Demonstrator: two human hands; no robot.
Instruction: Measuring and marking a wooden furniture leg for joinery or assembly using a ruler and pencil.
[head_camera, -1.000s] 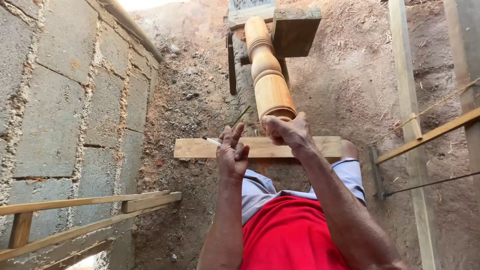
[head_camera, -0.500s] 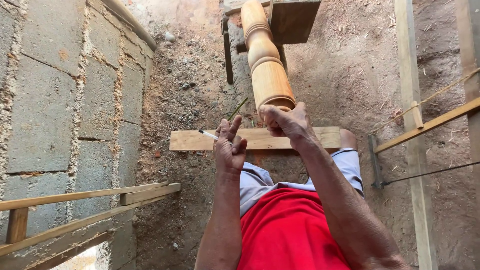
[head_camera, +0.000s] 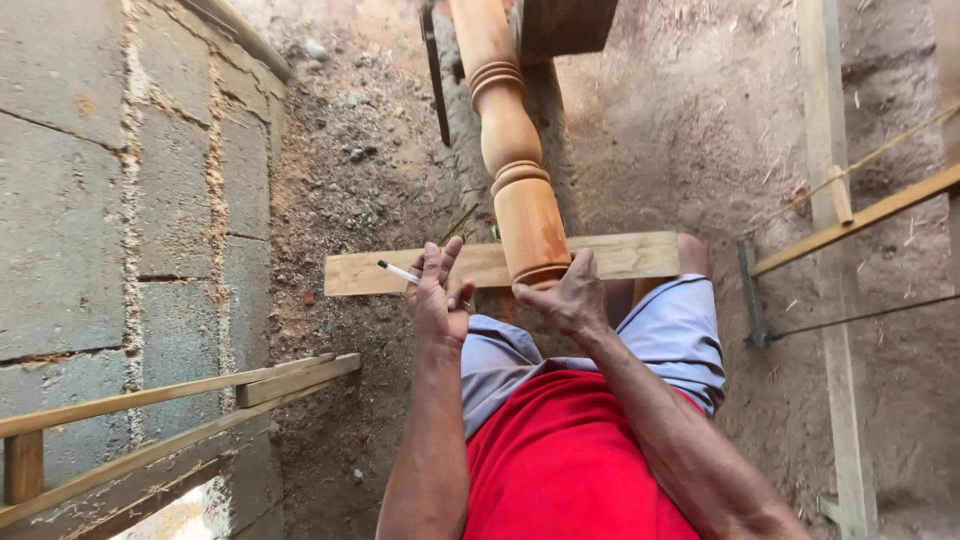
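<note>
A turned wooden post (head_camera: 515, 170) with rounded rings runs away from me, its near end resting on a flat plank (head_camera: 620, 255) that lies across my knees. My right hand (head_camera: 565, 297) grips the near end of the post from below. My left hand (head_camera: 437, 298) rests against the plank's near edge and holds a white pen with a black tip (head_camera: 398, 272) between its fingers. I wear grey shorts (head_camera: 680, 335) and a red shirt.
A grey block wall (head_camera: 110, 230) stands at the left with thin wooden slats (head_camera: 200, 390) leaning on it. Sandy ground (head_camera: 690, 140) lies beyond. A wooden upright (head_camera: 830, 250) and a slanted slat (head_camera: 860, 215) stand at the right. A dark wooden block (head_camera: 565, 22) supports the post's far end.
The view has moved closer to the post and plank. My right hand stays on the post's end; my left hand with the pen has dropped slightly toward the plank's near edge.
</note>
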